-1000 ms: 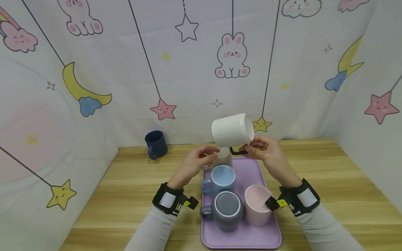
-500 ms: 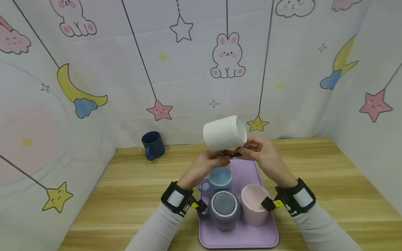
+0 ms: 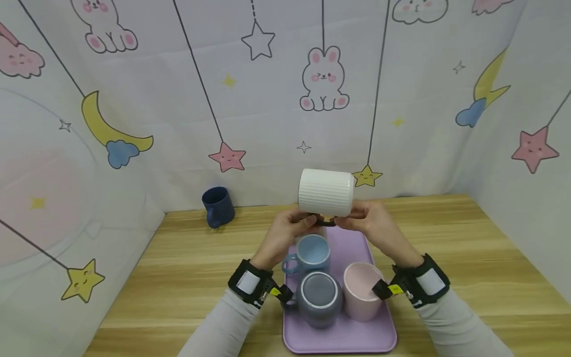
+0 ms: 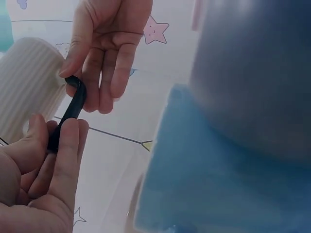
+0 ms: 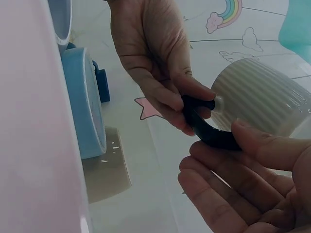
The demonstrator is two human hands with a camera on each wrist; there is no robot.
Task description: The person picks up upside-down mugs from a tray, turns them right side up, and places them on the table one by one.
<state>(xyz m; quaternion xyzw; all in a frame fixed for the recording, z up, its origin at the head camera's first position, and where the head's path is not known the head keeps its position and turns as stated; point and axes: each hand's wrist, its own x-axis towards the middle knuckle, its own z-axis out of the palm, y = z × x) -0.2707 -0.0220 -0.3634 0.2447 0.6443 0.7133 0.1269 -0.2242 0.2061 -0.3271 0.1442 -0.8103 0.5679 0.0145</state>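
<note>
A white ribbed mug (image 3: 325,193) lies sideways in the air above the far end of the purple tray (image 3: 339,344). Its black handle (image 5: 214,135) points downward. My left hand (image 3: 285,233) pinches one end of that handle between thumb and fingers, as the left wrist view shows. At the handle's other end, my right hand (image 3: 379,228) pinches with its thumb on top and its fingers below. Beneath the hands, a blue mug (image 3: 313,250), an upturned grey mug (image 3: 319,300) and a pink cup (image 3: 362,292) stand on the tray. A beige cup (image 5: 109,167) behind the blue mug is mostly hidden.
On the wooden table (image 3: 178,277), a dark blue mug (image 3: 218,206) stands at the back left, near the wall. A white printed cloth (image 3: 267,109) hangs behind the table and along both sides.
My left hand has come right and up from beside the mug and taken hold of its handle. The mug has turned, so its base now faces right. The right hand keeps its hold.
</note>
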